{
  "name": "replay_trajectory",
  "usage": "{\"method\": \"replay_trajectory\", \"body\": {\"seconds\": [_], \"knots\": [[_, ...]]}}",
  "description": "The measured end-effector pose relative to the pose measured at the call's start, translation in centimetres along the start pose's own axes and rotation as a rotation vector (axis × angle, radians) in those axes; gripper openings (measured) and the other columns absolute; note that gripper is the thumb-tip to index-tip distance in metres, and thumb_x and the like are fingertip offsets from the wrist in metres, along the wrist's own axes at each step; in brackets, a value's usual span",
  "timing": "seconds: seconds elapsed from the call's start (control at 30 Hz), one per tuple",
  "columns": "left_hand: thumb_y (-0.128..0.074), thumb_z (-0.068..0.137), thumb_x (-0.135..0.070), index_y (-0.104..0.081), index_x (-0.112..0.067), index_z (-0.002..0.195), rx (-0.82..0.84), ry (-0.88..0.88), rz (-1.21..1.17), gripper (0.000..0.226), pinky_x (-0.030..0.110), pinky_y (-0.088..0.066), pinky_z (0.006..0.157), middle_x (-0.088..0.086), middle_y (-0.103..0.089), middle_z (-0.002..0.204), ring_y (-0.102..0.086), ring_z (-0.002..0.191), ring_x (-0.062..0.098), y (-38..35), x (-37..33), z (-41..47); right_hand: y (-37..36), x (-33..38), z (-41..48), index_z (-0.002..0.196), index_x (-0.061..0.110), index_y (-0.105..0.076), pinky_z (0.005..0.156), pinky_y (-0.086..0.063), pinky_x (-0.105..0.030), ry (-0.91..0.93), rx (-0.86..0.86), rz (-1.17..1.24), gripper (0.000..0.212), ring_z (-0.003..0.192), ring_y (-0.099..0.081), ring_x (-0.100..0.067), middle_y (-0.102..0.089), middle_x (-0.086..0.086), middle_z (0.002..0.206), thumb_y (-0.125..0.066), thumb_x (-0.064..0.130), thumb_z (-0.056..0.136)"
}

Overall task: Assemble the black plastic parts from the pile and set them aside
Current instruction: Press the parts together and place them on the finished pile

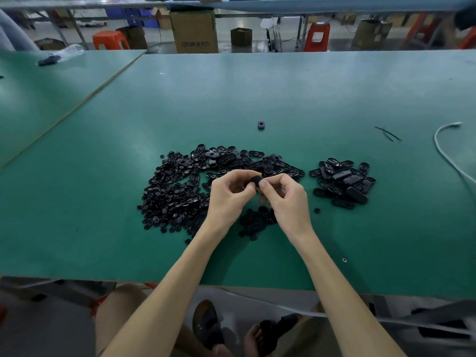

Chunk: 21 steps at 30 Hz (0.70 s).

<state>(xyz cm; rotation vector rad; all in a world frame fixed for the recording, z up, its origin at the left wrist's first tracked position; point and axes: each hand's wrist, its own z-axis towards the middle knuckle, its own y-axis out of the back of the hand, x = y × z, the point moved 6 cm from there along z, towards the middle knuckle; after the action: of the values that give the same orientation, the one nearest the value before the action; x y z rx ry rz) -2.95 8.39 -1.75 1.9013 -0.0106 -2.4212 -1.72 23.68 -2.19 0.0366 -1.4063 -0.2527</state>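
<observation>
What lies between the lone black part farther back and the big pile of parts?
Only bare green table, in the head view, separates the lone black part from the big pile.

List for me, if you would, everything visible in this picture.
table: one, green, fills the middle.
large pile: one, black, centre-left on table.
smaller pile: one, black, right of it.
low heap: one, black, beneath the hands.
lone part: one, black, beyond the piles.
held part: one, black, between both hands.
cable: one, white, table's right side.
thin strips: few, black, near the cable.
cardboard box: one, brown, floor behind table.
left hand: one, pinching the held part.
right hand: one, pinching the held part.
</observation>
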Motion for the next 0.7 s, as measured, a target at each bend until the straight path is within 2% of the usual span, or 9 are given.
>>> {"method": "replay_trajectory", "body": {"seconds": [0.2, 0.37, 0.7], "knots": [[-0.067, 0.089, 0.009, -0.079, -0.014, 0.099, -0.009, 0.004, -0.003, 0.028, 0.023, -0.058, 0.083, 0.002, -0.079, 0.097, -0.075, 0.092, 0.017, 0.01, 0.02, -0.01, -0.03, -0.09, 0.03, 0.09, 0.015, -0.072, 0.071, -0.055, -0.025, 0.006, 0.009, -0.003, 0.009, 0.073, -0.072, -0.01, -0.076, 0.002, 0.079, -0.072, 0.016, 0.099], [-0.074, 0.091, 0.002, -0.079, -0.012, 0.108, 0.032, 0.009, -0.093, 0.023, 0.02, -0.056, 0.085, 0.001, -0.08, 0.101, -0.076, 0.095, 0.016, -0.11, -0.2, -0.08, 0.3, -0.24, 0.04, 0.093, 0.015, -0.069, 0.062, -0.054, -0.025, -0.012, -0.041, 0.054, 0.009, 0.067, -0.069, -0.008, -0.077, 0.004, 0.081, -0.068, 0.018, 0.101], [-0.072, 0.091, 0.004, -0.079, -0.014, 0.107, 0.021, -0.012, -0.041, 0.024, 0.021, -0.056, 0.084, 0.001, -0.08, 0.1, -0.076, 0.094, 0.016, -0.08, -0.06, -0.03, 0.21, -0.31, 0.02, 0.092, 0.018, -0.07, 0.065, -0.053, -0.024, -0.018, -0.038, 0.034, 0.009, 0.068, -0.071, -0.009, -0.078, 0.004, 0.083, -0.068, 0.018, 0.101]]}}
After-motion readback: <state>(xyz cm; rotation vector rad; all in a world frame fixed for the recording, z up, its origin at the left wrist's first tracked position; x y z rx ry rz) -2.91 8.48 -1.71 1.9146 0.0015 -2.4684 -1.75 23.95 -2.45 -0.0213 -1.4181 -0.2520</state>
